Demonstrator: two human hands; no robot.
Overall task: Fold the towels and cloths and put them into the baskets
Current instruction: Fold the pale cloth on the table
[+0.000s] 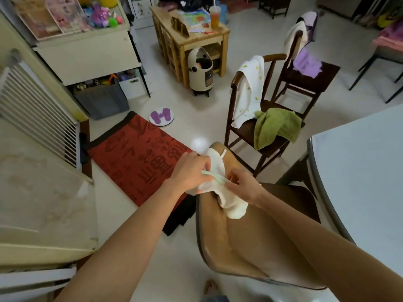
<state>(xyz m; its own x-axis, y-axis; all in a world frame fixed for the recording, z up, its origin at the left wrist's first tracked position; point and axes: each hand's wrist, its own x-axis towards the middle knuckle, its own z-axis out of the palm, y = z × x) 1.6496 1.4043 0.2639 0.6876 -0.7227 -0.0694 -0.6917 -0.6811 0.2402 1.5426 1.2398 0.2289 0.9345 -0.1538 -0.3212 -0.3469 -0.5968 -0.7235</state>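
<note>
Both hands work one small white cloth [220, 184] over the back edge of a tan chair [235, 243], prob. because the chair back gives a ledge to drape and square it on w/o needing the table. Left hand [189, 171] has fingers curled round the cloth's upper left part, pinching it near a pale green trim strip; right hand [244, 186] pinches the cloth's right side, fingers curled in, so both are closed on fabric, neither spread. The cloth hangs between them, lower end drooping down the front of the chair back, i.e. not yet folded flat; I'd judge this is the start of a fold, edges being found and lined up. Further out, other laundry waits: a green towel [274, 127] slumped over the seat's front edge of a dark wooden chair [242, 136], a white patterned towel [250, 90] draped over that chair's arm, and a purple cloth [305, 62] on the seat of a second wooden chair [309, 81] behind, w/ more draped on its back. The table [359, 171] is at right, near edge beside the tan chair. No baskets that I can pick out for sure. A red rug [139, 158] lies on the floor left of the hands.
</note>
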